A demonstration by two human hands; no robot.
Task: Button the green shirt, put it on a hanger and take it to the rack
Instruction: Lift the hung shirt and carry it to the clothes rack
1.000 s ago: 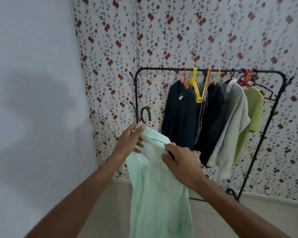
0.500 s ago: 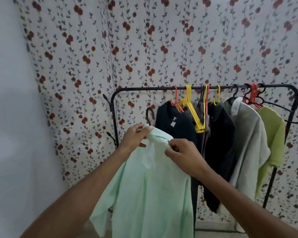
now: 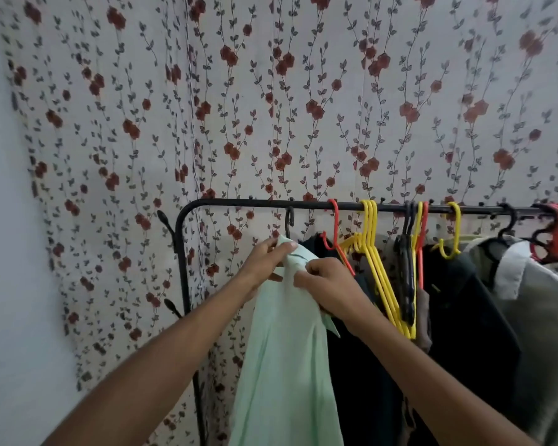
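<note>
The pale green shirt [image 3: 287,365] hangs from a black hanger whose hook [image 3: 290,217] sits over the black rack's top bar [image 3: 239,203], near the bar's left end. My left hand [image 3: 264,262] grips the shirt's collar on the left side. My right hand [image 3: 327,284] pinches the collar and shoulder fabric on the right. The hanger's body is hidden inside the shirt.
Right of the green shirt hang dark garments [image 3: 464,317], a grey one [image 3: 541,317], and empty red [image 3: 335,233], yellow [image 3: 377,268] and black hangers. The rack's left post [image 3: 185,284] stands against flowered wallpaper [image 3: 271,107]. A plain wall [image 3: 7,252] lies to the left.
The shirt went up and the hanger's hook came onto the rack bar. Both hands kept hold of the collar. The view came closer to the rack and tilted up.
</note>
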